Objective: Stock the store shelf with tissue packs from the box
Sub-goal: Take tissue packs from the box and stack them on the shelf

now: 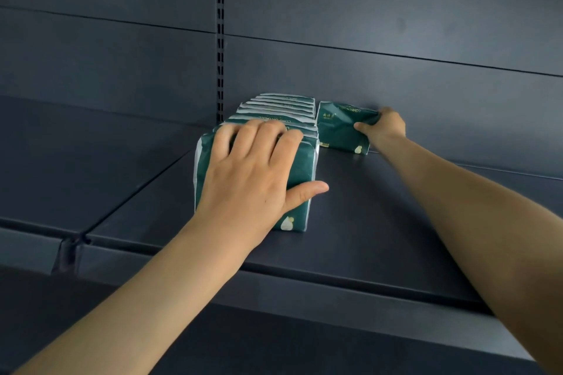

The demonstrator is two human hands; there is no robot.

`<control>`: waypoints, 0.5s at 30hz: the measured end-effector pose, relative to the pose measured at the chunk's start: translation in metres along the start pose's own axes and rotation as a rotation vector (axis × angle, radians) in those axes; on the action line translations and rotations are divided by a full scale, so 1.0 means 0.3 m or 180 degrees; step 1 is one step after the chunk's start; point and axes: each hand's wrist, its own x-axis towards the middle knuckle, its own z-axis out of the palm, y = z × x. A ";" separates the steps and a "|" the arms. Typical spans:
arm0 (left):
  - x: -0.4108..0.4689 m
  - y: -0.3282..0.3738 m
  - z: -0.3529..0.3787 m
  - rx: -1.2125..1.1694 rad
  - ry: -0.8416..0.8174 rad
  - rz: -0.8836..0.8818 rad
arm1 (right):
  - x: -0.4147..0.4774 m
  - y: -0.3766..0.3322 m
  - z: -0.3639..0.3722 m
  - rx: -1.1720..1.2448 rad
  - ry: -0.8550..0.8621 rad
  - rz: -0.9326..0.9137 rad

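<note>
A row of several dark green tissue packs (283,113) stands upright on the dark shelf (365,207), running from the back panel toward me. My left hand (253,173) lies flat against the front pack (301,167), fingers spread over its top edge, thumb out to the right. To the right of the row, near the back panel, a single green tissue pack (338,128) stands on the shelf. My right hand (385,128) pinches its right end, thumb in front and fingers behind. The box is not in view.
The shelf's back panel (396,85) rises behind the packs, with a slotted upright (220,39) left of the row. A neighbouring shelf section (76,161) lies to the left across a seam. A lower shelf edge (335,298) runs below my arms.
</note>
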 end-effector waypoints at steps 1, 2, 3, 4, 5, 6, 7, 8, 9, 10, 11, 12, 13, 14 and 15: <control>0.000 0.000 0.001 -0.0013 0.0018 0.0008 | 0.001 0.002 -0.001 -0.0001 0.0031 0.0001; 0.000 0.000 0.002 -0.0019 0.0023 0.0013 | 0.000 0.001 0.000 0.0011 0.0051 -0.0018; 0.000 0.000 0.002 -0.0020 0.0023 0.0011 | -0.001 -0.003 0.003 0.0036 0.0061 -0.0051; -0.001 0.001 0.003 -0.0019 0.0024 0.0008 | -0.003 -0.007 0.010 0.0048 0.0076 -0.0089; 0.000 0.001 0.003 -0.0023 0.0028 0.0007 | -0.005 -0.011 0.017 0.0028 0.0093 -0.0118; 0.001 0.001 0.003 -0.0028 0.0031 0.0006 | -0.010 -0.017 0.023 -0.0020 0.0122 -0.0148; 0.002 0.002 0.002 -0.0029 0.0027 0.0006 | -0.016 -0.023 0.026 -0.0085 0.0149 -0.0173; 0.002 0.001 0.001 -0.0027 0.0017 0.0011 | -0.020 -0.027 0.027 -0.0154 0.0169 -0.0200; 0.003 0.000 0.000 -0.0028 0.0006 0.0021 | -0.024 -0.031 0.026 -0.0220 0.0184 -0.0230; 0.003 -0.001 -0.001 -0.0031 -0.0002 0.0028 | -0.025 -0.033 0.024 -0.0276 0.0186 -0.0249; 0.002 0.000 -0.002 -0.0043 -0.0011 0.0031 | -0.024 -0.032 0.022 -0.0309 0.0180 -0.0256; 0.001 0.000 -0.002 -0.0061 -0.0020 0.0032 | -0.024 -0.030 0.020 -0.0322 0.0158 -0.0251; 0.001 0.000 -0.001 -0.0075 -0.0020 0.0030 | -0.024 -0.028 0.019 -0.0319 0.0122 -0.0246; 0.002 0.000 -0.001 -0.0086 -0.0019 0.0019 | -0.026 -0.026 0.017 -0.0315 0.0062 -0.0236; 0.002 0.000 -0.002 -0.0099 -0.0029 0.0006 | -0.030 -0.024 0.014 -0.0309 -0.0003 -0.0228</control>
